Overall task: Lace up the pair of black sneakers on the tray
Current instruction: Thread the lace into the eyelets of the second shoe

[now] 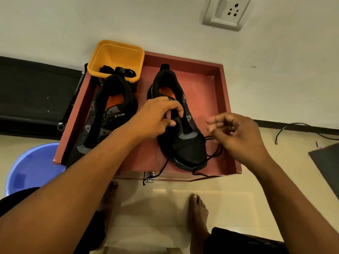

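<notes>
Head view: I find both black sneakers on the red tray (211, 83), the left sneaker (102, 123) beside a yellow tub (117, 52) holding a spare lace. The left hand (157, 118) grips the right sneaker (185, 145) at its tongue. The right hand (238, 134) hovers beside the toe, fingers curled and blurred; I cannot tell whether it pinches the loose lace (213, 155). I advise steadying the eyelet row and feeding the tip squarely. The tray sits on a desk (174, 178) against the wall, a wall socket (227, 13) above it and a blue basin (31, 167) on the tiled floor.

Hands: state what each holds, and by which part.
Left hand grips the right-side sneaker at its tongue, mid-throat. Right hand is blurred, fingers curled near the loose lace; a pinch cannot be told.
</notes>
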{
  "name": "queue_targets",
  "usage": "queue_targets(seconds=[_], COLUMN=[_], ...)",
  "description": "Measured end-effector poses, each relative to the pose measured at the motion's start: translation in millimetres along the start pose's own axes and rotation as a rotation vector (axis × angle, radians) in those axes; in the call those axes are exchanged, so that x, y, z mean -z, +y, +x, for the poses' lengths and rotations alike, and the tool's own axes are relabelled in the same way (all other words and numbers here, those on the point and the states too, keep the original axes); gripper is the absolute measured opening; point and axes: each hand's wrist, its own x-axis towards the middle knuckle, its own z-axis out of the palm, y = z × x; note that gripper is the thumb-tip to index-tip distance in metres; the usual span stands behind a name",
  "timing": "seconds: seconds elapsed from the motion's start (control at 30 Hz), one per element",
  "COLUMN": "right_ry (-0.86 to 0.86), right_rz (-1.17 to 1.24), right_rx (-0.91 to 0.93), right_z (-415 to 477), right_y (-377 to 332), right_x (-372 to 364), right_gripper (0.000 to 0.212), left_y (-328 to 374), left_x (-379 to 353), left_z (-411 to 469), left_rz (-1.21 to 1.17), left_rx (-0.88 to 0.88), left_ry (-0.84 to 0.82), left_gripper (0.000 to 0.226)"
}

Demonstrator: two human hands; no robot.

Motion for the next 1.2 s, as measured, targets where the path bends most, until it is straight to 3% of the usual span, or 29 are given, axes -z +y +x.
queue_targets(seconds=[0.07,0.13,0.27,0.43,0.5,0.6,0.77,1.0,1.2], right_ry=[-0.14,-0.199,-0.102,-0.214,-0.124,-0.02,-0.099,-0.23,-0.183], right_rz=[-0.01,-0.047,-0.138,0.097,0.176,0.079,-0.028,0.05,0.084], right_rx=[-0.045,-0.059,0.0,-0.153,-0.225,-0.252,-0.228,-0.304,-0.199], right_z=[5.7,4.2,0.7,-15.7,-13.4,-0.3,11.9,16.9,22.6], right_y=[8.7,10.6,7.8,-9.2,-12.0,-7.9,-1.9,8.1,6.7], right_x=[-1.8,-7.6,-8.9,-13.4,-15.2,-14.9,-23.5,1.8,-7.2], right_gripper=[0.034,0.035,0.029,0.029,0.018,0.008,0.012,0.005,0.006], left_y=[0.1,0.6,0.1,-2.1,-2.7,-3.1,-3.7,-6.8,-6.3], left_x=[-0.6,-1.3,-2.3,-3.6,-4.4,-5.9,-8.8,-7.6,-8.3], left_z=[0.1,0.8,1.5,1.2,1.1,-0.2,-1.3,1.5,1.1], left_rz=[-0.002,0.0,0.011,-0.002,0.0,0.031,0.107,0.083,0.07], left_rx=[-0.003,-0.006,-0.007,-0.008,-0.007,-0.028,-0.058,-0.058,-0.06], left_ry=[0.002,0.002,0.005,0.012,0.013,0.019,0.04,0.032,0.037], left_gripper=[0.032,0.032,0.032,0.034,0.035,0.032,0.025,0.021,0.022])
